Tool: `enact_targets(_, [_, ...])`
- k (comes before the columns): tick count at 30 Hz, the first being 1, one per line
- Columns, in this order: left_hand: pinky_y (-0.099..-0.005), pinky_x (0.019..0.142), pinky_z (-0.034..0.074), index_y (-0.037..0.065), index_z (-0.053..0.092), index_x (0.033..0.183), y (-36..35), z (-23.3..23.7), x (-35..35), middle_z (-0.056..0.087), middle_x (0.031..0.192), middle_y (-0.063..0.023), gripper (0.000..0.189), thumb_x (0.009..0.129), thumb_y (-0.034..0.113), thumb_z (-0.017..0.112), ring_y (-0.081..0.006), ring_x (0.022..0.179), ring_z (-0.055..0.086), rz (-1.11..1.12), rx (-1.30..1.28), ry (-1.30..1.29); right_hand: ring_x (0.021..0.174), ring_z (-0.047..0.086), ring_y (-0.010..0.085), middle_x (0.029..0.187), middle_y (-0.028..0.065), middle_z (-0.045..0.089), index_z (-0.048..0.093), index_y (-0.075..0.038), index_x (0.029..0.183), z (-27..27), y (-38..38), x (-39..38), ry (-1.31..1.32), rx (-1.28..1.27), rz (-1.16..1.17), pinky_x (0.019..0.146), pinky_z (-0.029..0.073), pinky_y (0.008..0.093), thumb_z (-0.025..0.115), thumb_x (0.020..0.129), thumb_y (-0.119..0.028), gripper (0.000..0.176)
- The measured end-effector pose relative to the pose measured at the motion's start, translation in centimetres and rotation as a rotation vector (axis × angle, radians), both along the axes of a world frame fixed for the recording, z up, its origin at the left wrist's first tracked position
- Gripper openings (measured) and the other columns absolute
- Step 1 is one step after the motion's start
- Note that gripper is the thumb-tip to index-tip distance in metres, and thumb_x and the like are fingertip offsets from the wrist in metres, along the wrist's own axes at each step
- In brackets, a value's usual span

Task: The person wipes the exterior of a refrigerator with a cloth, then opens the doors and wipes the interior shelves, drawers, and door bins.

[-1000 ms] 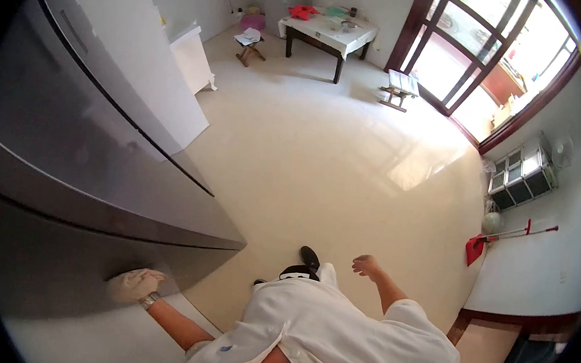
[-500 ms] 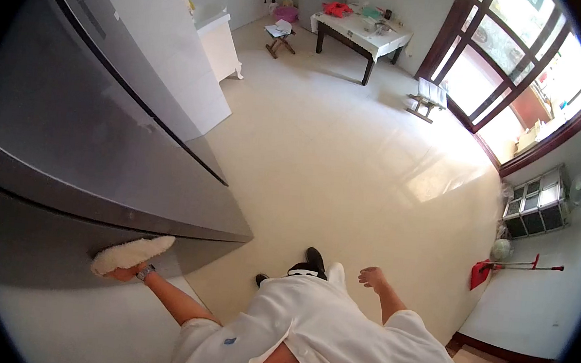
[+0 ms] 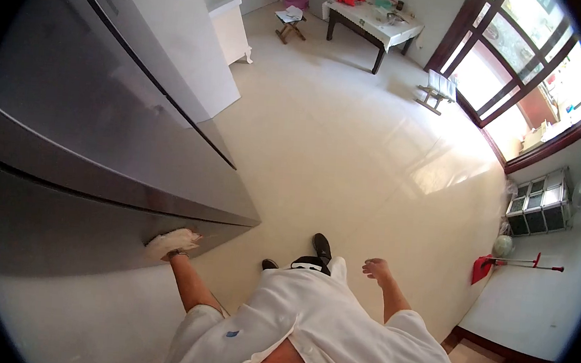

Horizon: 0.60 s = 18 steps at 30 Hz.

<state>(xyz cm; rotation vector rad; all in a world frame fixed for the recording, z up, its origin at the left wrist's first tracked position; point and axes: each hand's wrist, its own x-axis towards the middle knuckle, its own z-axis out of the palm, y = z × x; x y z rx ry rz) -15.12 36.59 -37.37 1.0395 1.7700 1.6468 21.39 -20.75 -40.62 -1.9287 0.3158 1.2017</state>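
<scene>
My left hand (image 3: pixel 166 258) is pressed against the lower part of a grey metallic refrigerator (image 3: pixel 83 220), with a cream fluffy cleaning cloth (image 3: pixel 178 241) under and around it. The cloth hides most of the fingers, and a watch sits at the wrist. The cloth touches the lower door, below the dark gap between the doors. My right hand (image 3: pixel 376 269) hangs over the floor beside my body, holding nothing, its fingers loosely bent and a little apart.
A low table (image 3: pixel 377 28) with a white cover and several items stands at the back. Near it are a folding stool (image 3: pixel 290 26) and another small stool (image 3: pixel 438 88). A framed glass door (image 3: pixel 512 55) is at right. A red dustpan (image 3: pixel 481 269) leans by the right wall.
My left hand and the cloth have slid to the right along the refrigerator's lower door, towards its edge. The view has shifted slightly. My right hand stays nearly in place.
</scene>
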Motion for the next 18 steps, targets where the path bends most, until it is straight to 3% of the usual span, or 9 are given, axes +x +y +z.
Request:
enact_targets(9, [-0.0422, 0.079, 0.052, -0.001, 0.053, 0.115, 1.1, 1.4, -2.7, 0.061, 0.113, -0.0119, 0.056, 0.079, 0.040, 0.066, -0.0268, 0.098, 0.062, 0.015, 0.038, -0.017, 0.078, 0.064, 0.0214, 0.092, 0.0111, 0.066, 0.060, 0.000, 0.107, 0.1, -1.1, -4.6, 0.061, -0.069, 0.010, 0.066, 0.051, 0.0349, 0.054, 0.086, -0.019, 0.029])
enact_targets(18, [-0.0419, 0.079, 0.052, -0.001, 0.053, 0.115, 3.5, 6.4, -9.5, 0.061, 0.113, -0.0119, 0.056, 0.079, 0.039, 0.066, -0.0267, 0.098, 0.062, 0.160, 0.232, 0.074, 0.070, 0.063, 0.0176, 0.085, 0.0083, 0.065, 0.060, -0.002, 0.102, 1.4, -2.0, -1.2, 0.006, -0.084, -0.044, 0.060, 0.048, 0.0322, 0.054, 0.085, -0.018, 0.024])
